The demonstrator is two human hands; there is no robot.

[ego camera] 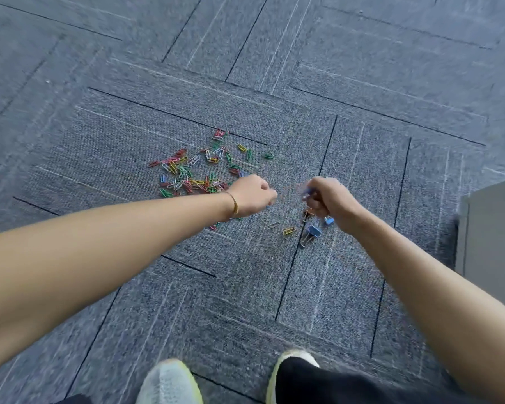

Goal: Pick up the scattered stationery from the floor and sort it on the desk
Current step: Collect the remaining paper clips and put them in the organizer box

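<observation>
Both arms reach down and forward over a grey carpet [274, 68] laid in tiles with dark seams. The left hand [252, 195], with a thin gold bracelet [233, 204] at the wrist, is curled into a loose fist just right of a heap of paper clips [199, 170]; whether its fingertips pinch anything cannot be told, since they are turned away and blurred. The right hand [328, 199] sits close beside it, a little to the right, with the fingers curled around something small and blue, most likely a binder clip, though motion blur hides its shape.

The coloured paper clips, red, green, yellow, blue and white, lie scattered on the floor to the left and far side of the left hand. Just near of the right hand lie a blue binder clip [311, 233] with its wire handles, a smaller blue clip [329, 220] partly behind the wrist, a yellow paper clip [289, 230] and a pale paper clip [273, 225].

At the near edge two pale shoes [169, 383] show, the right one partly covered by dark trousers [347, 386]. A grey cabinet [490, 237] stands at the right edge.
</observation>
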